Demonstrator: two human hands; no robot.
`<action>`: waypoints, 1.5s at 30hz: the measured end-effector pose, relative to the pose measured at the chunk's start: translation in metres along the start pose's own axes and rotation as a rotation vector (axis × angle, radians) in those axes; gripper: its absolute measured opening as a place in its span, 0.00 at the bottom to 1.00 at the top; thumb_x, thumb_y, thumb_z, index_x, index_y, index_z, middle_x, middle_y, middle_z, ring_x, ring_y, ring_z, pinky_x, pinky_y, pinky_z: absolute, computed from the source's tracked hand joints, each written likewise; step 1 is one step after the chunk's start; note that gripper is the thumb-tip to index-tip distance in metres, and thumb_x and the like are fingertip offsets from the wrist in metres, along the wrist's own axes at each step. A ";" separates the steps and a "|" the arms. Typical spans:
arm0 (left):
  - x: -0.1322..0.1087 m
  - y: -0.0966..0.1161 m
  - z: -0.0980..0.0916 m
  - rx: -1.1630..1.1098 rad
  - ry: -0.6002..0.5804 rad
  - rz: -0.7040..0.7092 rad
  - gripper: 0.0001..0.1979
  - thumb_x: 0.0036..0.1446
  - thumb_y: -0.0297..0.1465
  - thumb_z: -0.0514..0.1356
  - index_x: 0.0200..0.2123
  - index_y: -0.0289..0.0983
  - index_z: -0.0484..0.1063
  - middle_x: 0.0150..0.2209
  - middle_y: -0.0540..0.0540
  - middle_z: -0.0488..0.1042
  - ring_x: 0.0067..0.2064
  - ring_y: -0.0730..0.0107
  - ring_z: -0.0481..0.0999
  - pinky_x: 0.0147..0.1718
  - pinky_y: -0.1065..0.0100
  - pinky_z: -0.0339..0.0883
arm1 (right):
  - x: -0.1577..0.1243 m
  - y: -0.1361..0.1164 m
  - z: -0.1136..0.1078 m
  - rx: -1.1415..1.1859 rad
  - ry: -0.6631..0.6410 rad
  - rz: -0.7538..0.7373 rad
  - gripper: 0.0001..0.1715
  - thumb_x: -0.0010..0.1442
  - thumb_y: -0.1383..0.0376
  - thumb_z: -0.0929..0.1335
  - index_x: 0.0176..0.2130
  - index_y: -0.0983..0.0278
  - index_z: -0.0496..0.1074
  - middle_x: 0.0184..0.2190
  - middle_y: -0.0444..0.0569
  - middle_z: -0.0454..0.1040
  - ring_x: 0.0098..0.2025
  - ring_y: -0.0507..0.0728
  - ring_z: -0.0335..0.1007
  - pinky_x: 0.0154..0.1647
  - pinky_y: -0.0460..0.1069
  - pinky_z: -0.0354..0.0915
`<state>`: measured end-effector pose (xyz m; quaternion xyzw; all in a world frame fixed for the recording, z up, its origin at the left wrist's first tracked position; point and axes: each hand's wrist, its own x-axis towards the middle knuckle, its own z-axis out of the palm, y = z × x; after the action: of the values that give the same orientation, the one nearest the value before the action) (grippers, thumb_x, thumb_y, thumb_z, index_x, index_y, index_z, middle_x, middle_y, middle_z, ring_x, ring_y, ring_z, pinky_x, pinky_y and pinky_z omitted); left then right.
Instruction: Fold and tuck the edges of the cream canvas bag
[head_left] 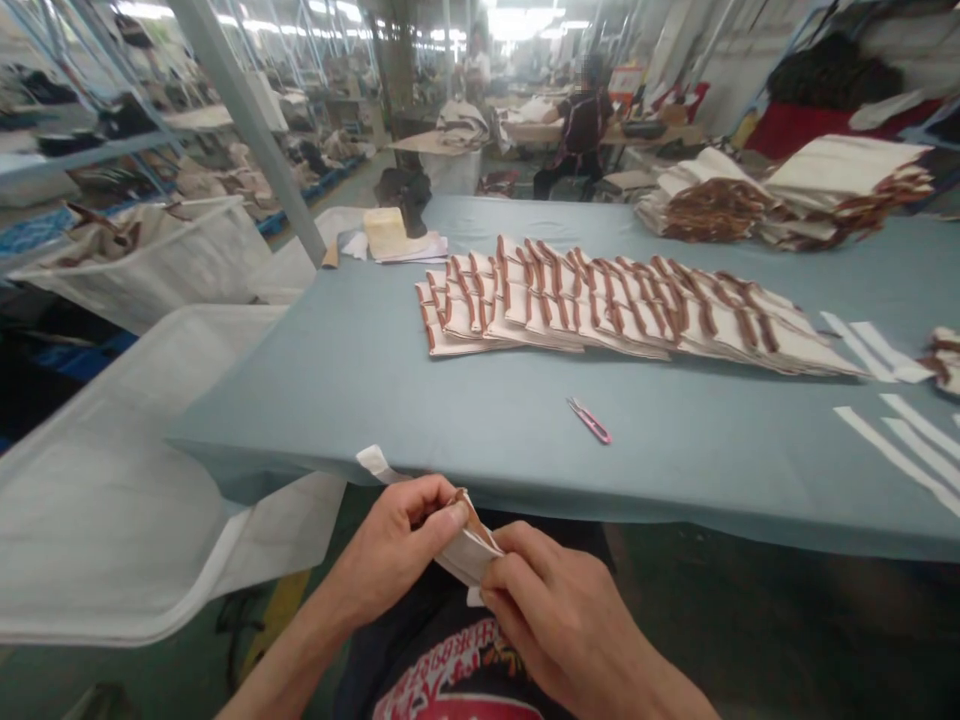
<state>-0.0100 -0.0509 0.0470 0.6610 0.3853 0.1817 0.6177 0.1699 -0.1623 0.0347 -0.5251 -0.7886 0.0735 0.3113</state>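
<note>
Both hands grip one folded piece of cream fabric with brown edging [466, 556], held just off the table's front edge above my lap. My left hand [401, 545] pinches its upper left part between thumb and fingers. At the right end of the piece, my right hand [559, 590] is closed on the fabric, fingertips close to a fold that gapes a little. A white strip end [373, 461] sticks out beyond my left hand over the table edge. On the blue-green table [337, 400] lie pink thread snips [590, 420], apart from both hands.
An overlapping row of cream pieces with brown trim [555, 290] crosses the table. Stacked fabric [712, 195] stands at the back right, white strips [900, 440] at the right. A yellowish block [385, 232] sits back left. White bins [150, 400] flank the left side. A person [581, 130] sits beyond.
</note>
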 end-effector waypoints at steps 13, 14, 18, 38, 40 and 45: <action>0.003 0.012 -0.002 0.048 -0.048 0.150 0.20 0.74 0.44 0.53 0.38 0.37 0.77 0.35 0.48 0.77 0.37 0.64 0.74 0.38 0.68 0.65 | 0.015 0.002 -0.051 0.683 0.267 0.637 0.22 0.72 0.51 0.66 0.31 0.61 0.70 0.21 0.40 0.66 0.20 0.50 0.58 0.19 0.45 0.56; 0.004 0.015 -0.002 0.061 -0.056 0.165 0.19 0.74 0.43 0.53 0.39 0.38 0.77 0.36 0.48 0.77 0.37 0.64 0.74 0.39 0.68 0.65 | 0.020 0.000 -0.053 0.713 0.252 0.664 0.23 0.71 0.49 0.67 0.31 0.61 0.71 0.20 0.41 0.66 0.20 0.50 0.58 0.18 0.45 0.56; 0.008 0.025 -0.003 0.148 -0.062 0.230 0.17 0.74 0.40 0.52 0.37 0.38 0.74 0.35 0.48 0.75 0.37 0.65 0.73 0.39 0.68 0.64 | 0.043 -0.005 -0.049 0.667 0.198 0.646 0.19 0.68 0.54 0.68 0.29 0.62 0.72 0.19 0.41 0.67 0.20 0.50 0.59 0.19 0.44 0.55; 0.017 0.023 -0.005 0.059 -0.027 0.211 0.15 0.67 0.36 0.57 0.40 0.38 0.83 0.37 0.48 0.82 0.37 0.63 0.77 0.38 0.69 0.68 | 0.057 -0.004 -0.015 0.283 0.346 0.629 0.13 0.67 0.59 0.67 0.31 0.61 0.72 0.22 0.41 0.74 0.22 0.52 0.67 0.25 0.46 0.59; 0.018 0.023 -0.007 -0.001 -0.050 0.171 0.15 0.67 0.37 0.58 0.42 0.38 0.84 0.37 0.48 0.83 0.37 0.63 0.77 0.37 0.69 0.68 | 0.058 -0.005 -0.013 0.250 0.359 0.630 0.13 0.67 0.59 0.67 0.30 0.61 0.72 0.22 0.42 0.75 0.23 0.52 0.68 0.27 0.46 0.59; 0.019 0.026 -0.010 -0.104 -0.115 0.107 0.17 0.66 0.41 0.61 0.43 0.36 0.85 0.37 0.46 0.83 0.35 0.65 0.73 0.33 0.71 0.67 | 0.059 -0.007 -0.012 0.233 0.399 0.640 0.13 0.66 0.60 0.67 0.31 0.61 0.72 0.24 0.42 0.76 0.25 0.52 0.70 0.29 0.47 0.59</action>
<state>0.0026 -0.0283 0.0690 0.6571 0.3036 0.1959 0.6616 0.1562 -0.1163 0.0715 -0.7094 -0.4955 0.1522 0.4775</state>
